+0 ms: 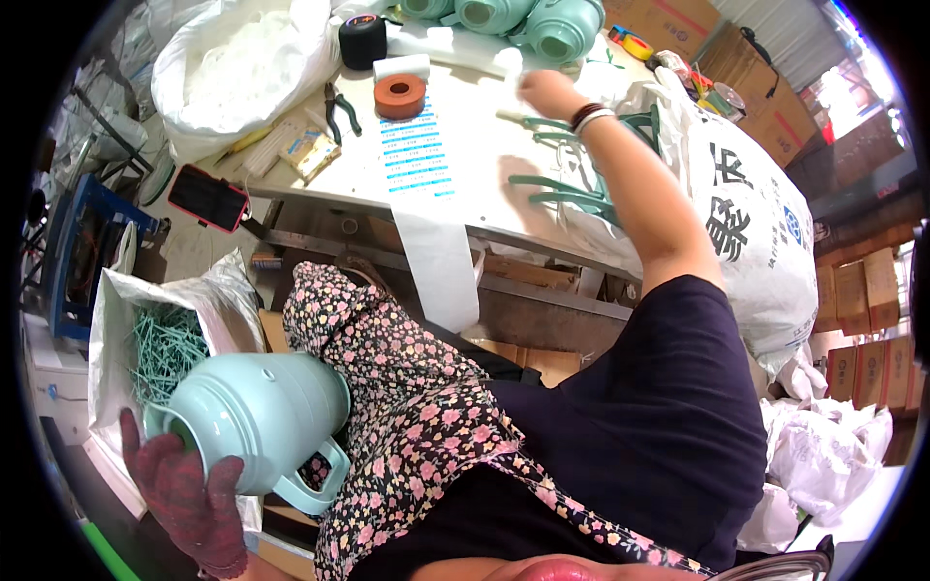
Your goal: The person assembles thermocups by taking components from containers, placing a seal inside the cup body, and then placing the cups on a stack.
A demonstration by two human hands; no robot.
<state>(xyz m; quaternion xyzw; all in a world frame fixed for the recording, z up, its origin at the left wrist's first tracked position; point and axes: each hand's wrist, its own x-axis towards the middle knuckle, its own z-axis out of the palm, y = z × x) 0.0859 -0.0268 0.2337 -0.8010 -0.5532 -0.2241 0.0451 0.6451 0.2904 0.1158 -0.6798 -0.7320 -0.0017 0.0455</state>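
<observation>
- The floral apron covers the person's front, and the pale blue jug lies sideways against it, low on the left, its mouth facing left and its looped handle toward the body.
- The left grip, in a dark red glove, is grasping the pale blue jug at its mouth end, the thumb against the outside.
- Just beyond the jug stands a silvery-white sack holding thin teal strips.
- A label strip hangs over the counter's near edge; its part on top carries blue-marked rows.
- A phone in a red case sits left of the strip, at the counter's edge.
- Teal handle pieces lie beneath the right forearm, beside a bulging white sack.
- Pliers lie near a brown tape roll.
- The right grip, bare and curled, is over the counter's far part; I cannot tell whether it holds anything.
- At the back, more pale blue jugs lie near yellow tape; cartons stand behind on the right.
</observation>
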